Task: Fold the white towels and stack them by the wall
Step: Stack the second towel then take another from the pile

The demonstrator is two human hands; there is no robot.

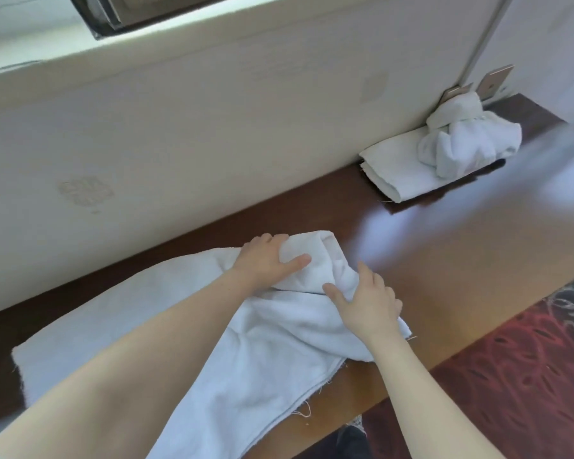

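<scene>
A white towel (252,352) is lying partly spread over the near left part of the table (428,260), its frayed hem hanging just over the near edge and its far side running close along the wall (186,127). The towel's right end is bunching up into a raised fold. The left hand (267,261) is gripping this fold from the far side, fingers curling over its top and thumb pressing on its front. The right hand (368,304) is holding the same bunched cloth from the near right side, with fabric caught between thumb and forefinger and the other fingers curling down over the towel's right edge. Both forearms are crossing the spread cloth. At the far right end of the table, against the wall, a folded towel (395,167) is lying flat, and a crumpled towel (468,144) is resting on its right part. Two wall plates (496,81) are showing just above. A patterned carpet (527,376) is lying beyond the table's near edge.
</scene>
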